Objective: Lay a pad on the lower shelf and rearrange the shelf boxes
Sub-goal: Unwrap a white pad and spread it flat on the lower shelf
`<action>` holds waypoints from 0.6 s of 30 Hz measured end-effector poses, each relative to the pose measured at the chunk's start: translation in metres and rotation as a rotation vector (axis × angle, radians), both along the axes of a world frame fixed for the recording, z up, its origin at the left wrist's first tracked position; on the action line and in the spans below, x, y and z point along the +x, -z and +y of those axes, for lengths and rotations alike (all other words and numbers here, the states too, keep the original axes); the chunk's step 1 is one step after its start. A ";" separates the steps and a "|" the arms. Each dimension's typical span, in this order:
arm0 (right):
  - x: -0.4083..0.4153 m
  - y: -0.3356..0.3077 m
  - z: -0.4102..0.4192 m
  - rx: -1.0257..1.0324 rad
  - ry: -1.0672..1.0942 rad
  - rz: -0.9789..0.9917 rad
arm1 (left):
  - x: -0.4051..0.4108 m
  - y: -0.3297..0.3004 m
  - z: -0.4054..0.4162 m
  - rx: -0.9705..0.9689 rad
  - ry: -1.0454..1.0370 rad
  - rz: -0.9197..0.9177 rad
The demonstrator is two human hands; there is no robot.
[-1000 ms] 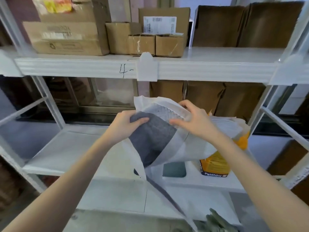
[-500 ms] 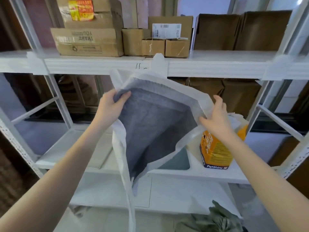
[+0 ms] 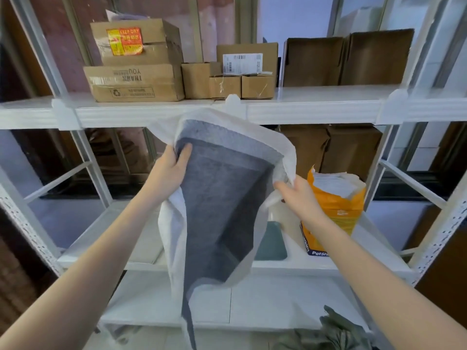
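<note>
**Two hands spread a pad before the shelving**

Two bare hands hold a grey pad with a white border up in front of the white shelving. The left hand has its grip clamped on the pad's upper left part, thumb lying on the grey face and fingers behind. The right hand has its grip closed on the white border at the pad's right edge. The pad hangs tilted and partly unfolded, its top reaching the front edge of the upper shelf and its bottom trailing down past the front edge of the lower shelf.

On the lower shelf, toward its right end, an opened orange bag stands upright, just beside the right hand. A teal flat object lies near the shelf's front edge, partly hidden by the pad. Brown cartons stand along the back edge at the right.

On the upper shelf, at the left, a box with a yellow and red sticker sits on a flat box. Small boxes sit near the middle, a labelled box behind them. Two open cartons stand toward the right end.
</note>
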State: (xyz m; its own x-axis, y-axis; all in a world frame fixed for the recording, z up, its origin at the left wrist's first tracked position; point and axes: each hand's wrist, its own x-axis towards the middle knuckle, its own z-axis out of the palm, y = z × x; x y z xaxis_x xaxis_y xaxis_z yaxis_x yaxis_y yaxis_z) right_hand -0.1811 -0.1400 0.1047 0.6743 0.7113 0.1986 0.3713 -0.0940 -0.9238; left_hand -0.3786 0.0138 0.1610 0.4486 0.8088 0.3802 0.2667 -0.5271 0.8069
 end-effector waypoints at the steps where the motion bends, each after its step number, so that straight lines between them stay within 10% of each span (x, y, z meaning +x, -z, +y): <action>1: -0.004 -0.007 -0.001 0.032 -0.033 0.014 | 0.000 0.005 -0.002 0.002 0.018 0.057; 7: -0.030 -0.052 0.001 0.211 -0.238 0.077 | 0.019 0.024 -0.046 0.126 0.208 0.331; 12: -0.038 -0.058 0.003 0.245 -0.389 0.049 | 0.041 0.010 -0.055 0.075 0.111 0.036; 18: -0.040 -0.015 -0.004 -0.182 -0.183 -0.482 | 0.050 -0.012 -0.036 -0.128 0.250 -0.268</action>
